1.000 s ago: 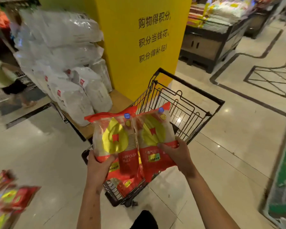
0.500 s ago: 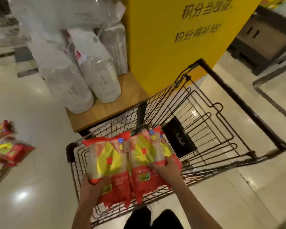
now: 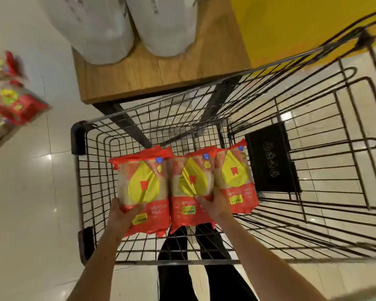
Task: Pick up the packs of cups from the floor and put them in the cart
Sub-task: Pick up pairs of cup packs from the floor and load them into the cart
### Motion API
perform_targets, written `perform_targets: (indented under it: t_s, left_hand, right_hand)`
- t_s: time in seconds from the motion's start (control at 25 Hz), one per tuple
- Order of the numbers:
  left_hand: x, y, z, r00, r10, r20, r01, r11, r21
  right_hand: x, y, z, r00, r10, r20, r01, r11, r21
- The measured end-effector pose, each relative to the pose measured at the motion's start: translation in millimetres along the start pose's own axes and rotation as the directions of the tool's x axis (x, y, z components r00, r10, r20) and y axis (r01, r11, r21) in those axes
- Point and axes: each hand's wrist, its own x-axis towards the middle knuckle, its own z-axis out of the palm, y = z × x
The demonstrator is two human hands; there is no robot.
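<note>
The left hand (image 3: 123,216) grips the lower edge of the left-most pack of cups (image 3: 143,190), fingers curled round its side; the right hand (image 3: 213,205) grasps the middle pack (image 3: 189,187) near its red lower band, thumb across the front. A third pack (image 3: 234,179) sits just beside the middle one on the right — whether a hand bears on it cannot be told. All three are upright, side by side, inside the basket of the black wire shopping cart (image 3: 91,170); whether they rest on its floor is unclear. The cart stands on pale glossy floor tiles (image 3: 30,213), its far end against a wooden display platform (image 3: 161,72) carrying large white sacks (image 3: 100,29), cut off at the top edge. A yellow pillar (image 3: 302,22) rises beyond. More packs on the floor (image 3: 17,103) lie at left — blurred, partly cropped.
</note>
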Motion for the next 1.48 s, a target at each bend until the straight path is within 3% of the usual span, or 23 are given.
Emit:
perform_targets:
  t_s: [0.16,0.24,0.44,0.6,0.72,0.88,1.08,1.2,1.48]
  left_hand:
    - [7,-3,-1,1.000,0.002,0.020,-0.004,0.989,0.149]
    - [14,-7,-1,1.000,-0.001,0.016,-0.003,0.975,0.220]
    - [15,-12,16,0.998,0.016,-0.062,0.003,0.954,0.300]
    - [-1,-3,18,0.988,0.067,-0.142,0.000,0.905,0.424]
    - [-37,19,24,0.944,0.221,-0.245,-0.026,0.791,0.611]
    - [-105,66,22,0.817,0.529,-0.230,-0.246,0.680,0.691]
    - [-203,116,-29,0.614,0.709,-0.348,-0.355,0.641,0.680]
    - [-262,118,-81,0.505,0.695,-0.512,-0.375,0.711,0.595]
    - [-367,32,-209,0.317,0.462,-0.828,-0.139,0.887,0.441]
  right_hand:
    - [18,4,-10,0.995,-0.013,0.103,0.014,1.000,-0.003]
    - [25,3,-7,0.994,-0.011,0.106,0.022,0.995,-0.096]
    - [9,2,19,0.991,-0.026,-0.131,-0.011,0.961,-0.276]
    - [4,-20,3,0.993,-0.061,-0.103,0.020,0.931,-0.365]
    - [-12,-52,-11,0.958,-0.285,-0.028,0.216,0.785,-0.581]
    - [-72,-121,-47,0.740,-0.658,0.138,0.527,0.440,-0.727]
    - [-162,-199,-60,0.452,-0.861,0.234,0.671,0.155,-0.725]
    - [-231,-246,-55,0.224,-0.931,0.289,0.775,-0.009,-0.632]
    - [-387,-308,42,-0.126,-0.845,0.519,0.919,-0.297,-0.260]
